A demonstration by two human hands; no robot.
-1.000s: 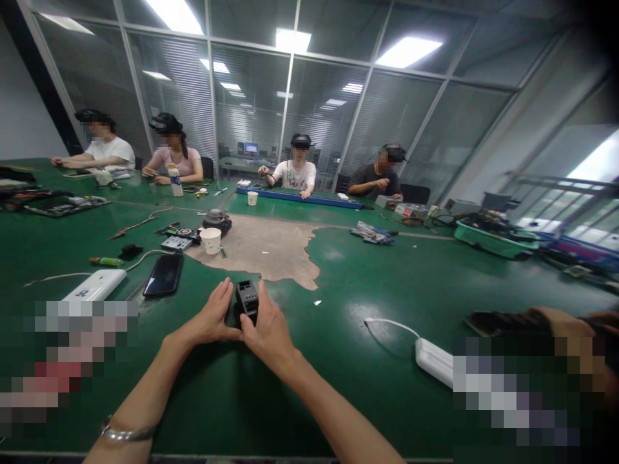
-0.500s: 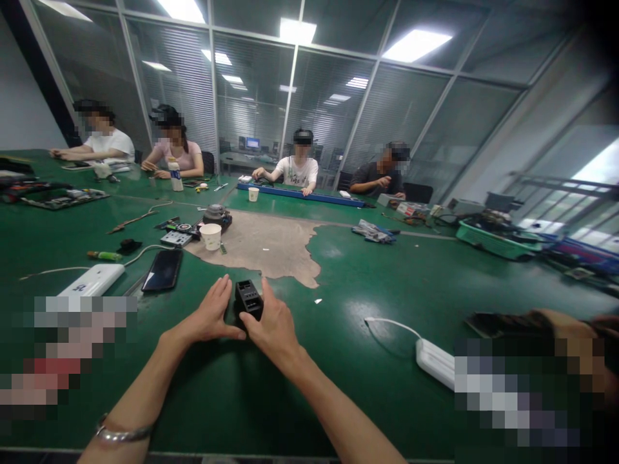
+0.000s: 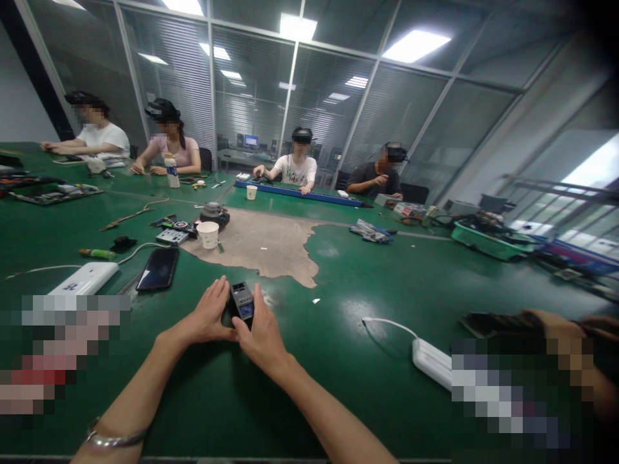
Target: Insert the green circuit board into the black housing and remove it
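Observation:
A small black box-shaped device (image 3: 242, 301) with slots and a bluish panel on its top face stands between my two hands over the green table (image 3: 367, 399). My right hand (image 3: 261, 332) holds its right side, with the thumb at the near edge and the fingers along the side. On the left, my left hand (image 3: 210, 314) is curved beside the device, thumb stretched towards it and fingers apart from the thumb. Whether the left fingers touch it is hard to tell. The underside of the device is hidden.
A black phone (image 3: 158, 269), a white power strip (image 3: 84, 283) and a paper cup (image 3: 207, 235) lie left and ahead. At right are another white strip (image 3: 430, 364) with a cable and a person's hands (image 3: 563, 335). Several people sit across the table.
The device has shifted slightly left and tilted, so its bluish panel now shows. My right hand has moved left with it; my left hand has barely moved.

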